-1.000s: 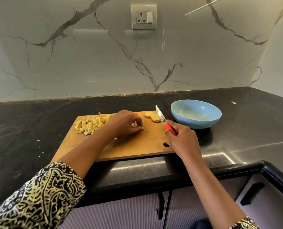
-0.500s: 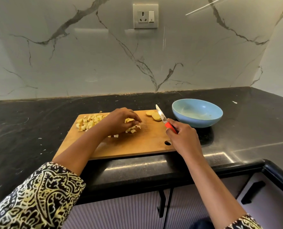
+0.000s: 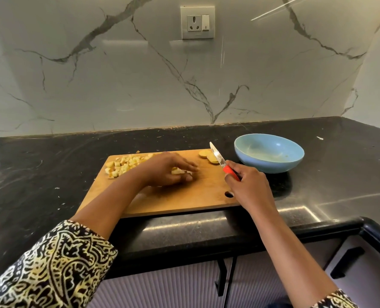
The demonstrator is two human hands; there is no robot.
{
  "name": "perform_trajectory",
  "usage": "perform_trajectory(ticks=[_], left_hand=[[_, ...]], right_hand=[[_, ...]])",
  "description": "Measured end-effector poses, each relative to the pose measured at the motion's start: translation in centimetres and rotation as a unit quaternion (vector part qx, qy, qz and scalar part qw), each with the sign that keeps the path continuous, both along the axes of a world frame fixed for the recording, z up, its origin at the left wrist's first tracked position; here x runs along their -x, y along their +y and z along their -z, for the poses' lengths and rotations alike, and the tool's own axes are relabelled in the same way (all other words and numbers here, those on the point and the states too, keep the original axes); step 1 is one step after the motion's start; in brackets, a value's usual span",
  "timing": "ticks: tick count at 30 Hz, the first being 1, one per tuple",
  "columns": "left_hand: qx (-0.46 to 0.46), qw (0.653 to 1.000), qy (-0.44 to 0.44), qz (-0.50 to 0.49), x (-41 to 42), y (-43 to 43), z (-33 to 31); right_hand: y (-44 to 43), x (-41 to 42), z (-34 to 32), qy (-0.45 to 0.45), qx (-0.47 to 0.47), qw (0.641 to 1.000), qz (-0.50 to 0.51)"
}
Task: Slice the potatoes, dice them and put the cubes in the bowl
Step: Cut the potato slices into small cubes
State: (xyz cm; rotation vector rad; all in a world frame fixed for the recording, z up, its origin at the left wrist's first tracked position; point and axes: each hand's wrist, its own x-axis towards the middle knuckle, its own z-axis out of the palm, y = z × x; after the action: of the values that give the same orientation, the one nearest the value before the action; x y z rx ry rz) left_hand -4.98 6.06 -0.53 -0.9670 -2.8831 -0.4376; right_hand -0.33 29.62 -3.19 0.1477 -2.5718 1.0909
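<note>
My left hand (image 3: 166, 172) on board (image 3: 184, 196), fingers and thumb curled round a few cubes (image 3: 178, 171), pile (image 3: 123, 164) at its left, right hand (image 3: 249, 187) gripping knife (image 3: 221, 162), slices (image 3: 203, 154) beside it, bowl (image 3: 269, 166) right of board.

Cubes (image 3: 124, 164) on board (image 3: 162, 201); bowl (image 3: 269, 153) right.

We see a pale blue bowl (image 3: 269, 162), a red-handled knife (image 3: 225, 165), yellow potato cubes (image 3: 123, 164), a tan cutting board (image 3: 184, 196), a black bench (image 3: 51, 165), white grey-veined marble wall (image 3: 118, 74), black-and-yellow paisley sleeve (image 3: 51, 267).
</note>
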Motion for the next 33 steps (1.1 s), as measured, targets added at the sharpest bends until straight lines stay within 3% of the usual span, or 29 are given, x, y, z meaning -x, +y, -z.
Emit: perform_trajectory(ticks=[6,11,13,17,19,22,26,30,33], left_hand=[[0.163,0.979,0.116,-0.036,0.3,-0.8,-0.4],[0.178,0.966,0.161,-0.097,0.1,-1.1,-0.2],[0.133,0.971,0.158,-0.118,0.0,-0.9,-0.2],[-0.074,0.972,0.134,-0.179,-0.2,-1.8,-0.5],[-0.189,0.947,0.154,-0.207,-0.3,-3.2,-1.0],[-0.341,0.897,0.117,-0.255,-0.7,-6.0,-2.1],[-0.292,0.912,0.03,-0.286,-0.6,-9.0,-2.1],[-0.236,0.943,-0.05,-0.23,-0.1,-10.8,-1.8],[-0.263,0.937,-0.074,-0.218,0.5,-12.2,-2.4]], right_hand=[[0.0,-0.1,0.0,-0.006,0.006,1.0,-0.006],[0.0,-0.4,-0.1,-0.01,0.007,1.0,-0.011],[0.0,-0.5,-0.2,-0.012,0.005,1.0,-0.014],[0.1,-0.7,-0.2,-0.011,0.012,1.0,-0.022],[0.1,-0.8,-0.2,-0.014,0.014,0.999,-0.026],[-0.1,-0.7,-0.4,-0.019,0.01,0.999,-0.035],[-1.3,0.1,-1.1,-0.007,-0.043,0.998,-0.048],[-1.6,0.5,-1.3,0.004,-0.07,0.996,-0.06],[-1.5,0.7,-1.2,0.001,-0.07,0.996,-0.063]])
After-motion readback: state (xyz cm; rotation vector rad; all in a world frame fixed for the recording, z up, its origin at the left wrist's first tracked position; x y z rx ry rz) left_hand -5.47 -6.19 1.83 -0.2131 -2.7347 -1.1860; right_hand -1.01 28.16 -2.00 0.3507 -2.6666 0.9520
